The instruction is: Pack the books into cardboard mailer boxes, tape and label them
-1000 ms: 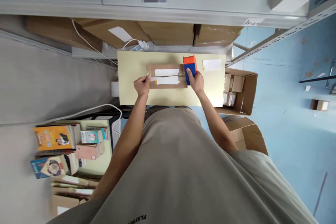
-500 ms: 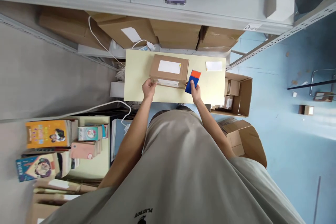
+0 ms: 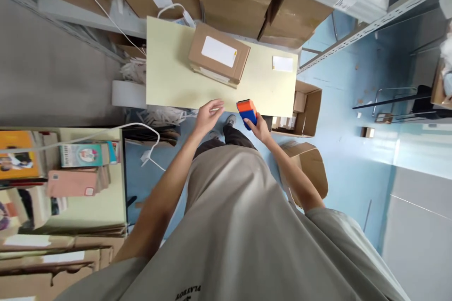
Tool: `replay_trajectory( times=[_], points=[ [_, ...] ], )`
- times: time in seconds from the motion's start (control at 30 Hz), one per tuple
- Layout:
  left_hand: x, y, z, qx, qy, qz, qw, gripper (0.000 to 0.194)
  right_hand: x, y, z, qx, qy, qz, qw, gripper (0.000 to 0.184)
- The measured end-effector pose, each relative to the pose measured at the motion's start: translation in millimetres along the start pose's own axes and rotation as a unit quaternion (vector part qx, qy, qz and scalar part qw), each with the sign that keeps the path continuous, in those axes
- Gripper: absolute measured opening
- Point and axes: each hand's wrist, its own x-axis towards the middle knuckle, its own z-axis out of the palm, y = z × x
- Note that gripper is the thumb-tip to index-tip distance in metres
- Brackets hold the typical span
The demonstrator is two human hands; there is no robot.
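Note:
My right hand (image 3: 259, 128) is closed around a blue-and-orange handheld tool (image 3: 248, 114), just off the near edge of the pale yellow table (image 3: 165, 70). The tool's orange end points away from me; its exact kind I cannot make out. To its left, my left hand (image 3: 209, 115) is open, fingers stretched out toward the tool, holding nothing that shows. A closed brown cardboard box (image 3: 219, 51) with a white label (image 3: 219, 51) on top sits on the table, turned slightly. Neither hand touches the box. A white slip (image 3: 282, 63) lies toward the table's right end.
Large cartons (image 3: 233, 0) fill the shelf behind the table. An open carton (image 3: 312, 108) stands at the table's right, another open carton (image 3: 307, 164) nearer me. Stacked books (image 3: 81, 155) are on the left, with a white cable (image 3: 134, 125) passing over them.
Both hands have drawn back from the box toward me. My left hand has left the box's near left corner and opened. The box has turned, and the whole view has shifted.

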Motion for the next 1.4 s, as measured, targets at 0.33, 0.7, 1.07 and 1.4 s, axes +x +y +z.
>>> replay_trajectory(
  times=[0.33,0.7,1.07,1.4],
  points=[
    [-43.0,52.0,7.6,0.008,-0.131,0.029,0.991,0.052,-78.4,-10.5,-29.2,-0.345,-0.091,-0.092,0.93,0.082],
    [-45.9,36.4,8.5,0.089,-0.084,0.027,0.992,0.013,-49.2,-42.6,-52.0,-0.442,-0.196,-0.185,0.855,0.073],
    [0.4,-11.1,62.3,0.098,0.084,0.024,0.991,0.005,40.6,-54.5,-85.3,-0.477,-0.276,-0.188,0.813,0.068],
    [96.5,-76.5,61.3,0.079,0.23,-0.005,0.97,0.035,130.4,-16.3,-139.9,-0.468,-0.185,-0.126,0.855,0.056]
  ],
)
